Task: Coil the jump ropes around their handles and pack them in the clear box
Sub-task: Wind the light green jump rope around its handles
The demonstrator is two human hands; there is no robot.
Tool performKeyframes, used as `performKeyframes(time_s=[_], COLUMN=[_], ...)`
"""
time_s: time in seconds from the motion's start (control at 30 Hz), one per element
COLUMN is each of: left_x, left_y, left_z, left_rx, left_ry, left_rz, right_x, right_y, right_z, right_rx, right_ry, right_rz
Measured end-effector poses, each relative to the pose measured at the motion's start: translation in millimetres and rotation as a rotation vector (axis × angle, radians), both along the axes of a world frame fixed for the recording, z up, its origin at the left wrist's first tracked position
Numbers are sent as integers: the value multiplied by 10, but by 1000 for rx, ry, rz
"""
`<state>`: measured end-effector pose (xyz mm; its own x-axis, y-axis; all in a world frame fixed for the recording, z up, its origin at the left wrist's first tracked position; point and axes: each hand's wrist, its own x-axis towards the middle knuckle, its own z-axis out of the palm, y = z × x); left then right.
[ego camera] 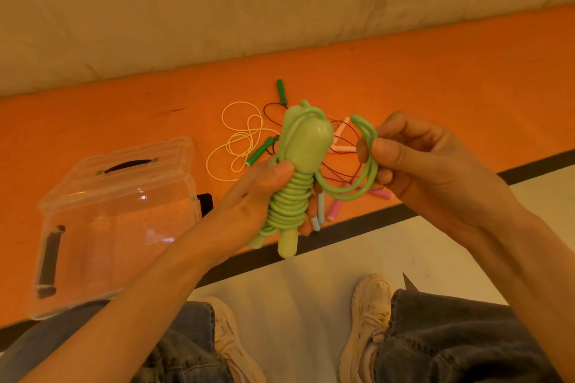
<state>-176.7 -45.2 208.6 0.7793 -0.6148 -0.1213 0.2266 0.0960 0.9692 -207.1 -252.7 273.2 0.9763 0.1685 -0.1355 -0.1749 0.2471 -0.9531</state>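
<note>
While left hand [249,205] grips coiled handles [306,146], right hand [435,165] pinches loop [367,158].

no readable text, no labels, no brands, no numbers anywhere

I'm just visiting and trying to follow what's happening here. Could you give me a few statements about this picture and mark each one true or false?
1. The left hand holds the light green jump rope by its handles. True.
2. The right hand is empty. False: it pinches a loose loop of that green rope.
3. The clear box already holds coiled ropes. False: nothing shows inside it.
4. Other ropes lie uncoiled on the orange surface. True.
5. The green rope is partly wound round its handles. True.
</note>
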Motion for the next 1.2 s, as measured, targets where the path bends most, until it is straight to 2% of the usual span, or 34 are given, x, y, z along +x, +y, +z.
performKeyframes(time_s=[0.1,0.27,0.43,0.63,0.93,1.13,1.2], left_x=[-4,-31,-40,-43,-62,-51,-94], left_y=[-26,-66,-42,-44,-50,-48,-67], left_z=[-4,22,9,11,66,15,-17], left_rx=[68,46,7,75,214,106,-16], left_ry=[-153,-373,-487,-629,-688,-700,-589], left_rz=[45,115,147,211,379,349,336], right_x=[-13,-18,-26,-14,-25,-34,-37], right_y=[3,19,-23,-88,-20,0,-3], right_z=[-14,-36,-10,8,-61,-24,2], right_rx=[-53,-189,-158,-254,-415,-310,-263], right_ry=[-105,-265,-366,-429,-496,-472,-446], right_rz=[-20,-72,36,112,87,184,203])
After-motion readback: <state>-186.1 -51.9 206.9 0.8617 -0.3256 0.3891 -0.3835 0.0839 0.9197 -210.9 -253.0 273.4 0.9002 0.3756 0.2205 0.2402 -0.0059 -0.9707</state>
